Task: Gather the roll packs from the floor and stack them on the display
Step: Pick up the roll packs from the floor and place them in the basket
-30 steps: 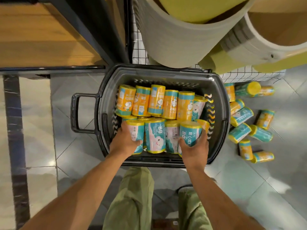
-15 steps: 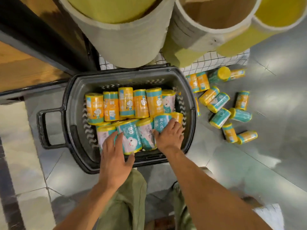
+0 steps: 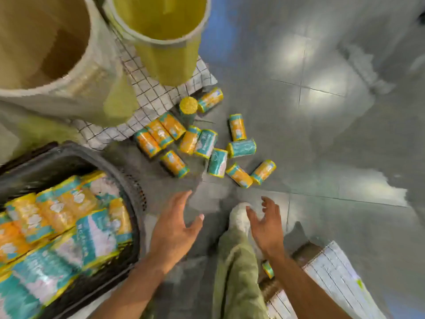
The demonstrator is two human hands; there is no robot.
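Several orange and teal roll packs lie scattered on the grey tiled floor, just beyond my hands. A dark plastic basket at the lower left holds several more roll packs, blurred by motion. My left hand hovers over the floor right of the basket, fingers spread and empty. To its right my right hand also hangs empty with loosely spread fingers, above my white shoe. One more pack peeks out behind my right forearm.
Large rolled mats and a yellow roll stand in a wire-grid holder at the upper left. A pale slatted board lies at the lower right. My green trouser leg runs down the middle.
Both hands have left the packs in the basket and swung right, over the floor. The view has turned right, so the scattered packs sit at the centre now.
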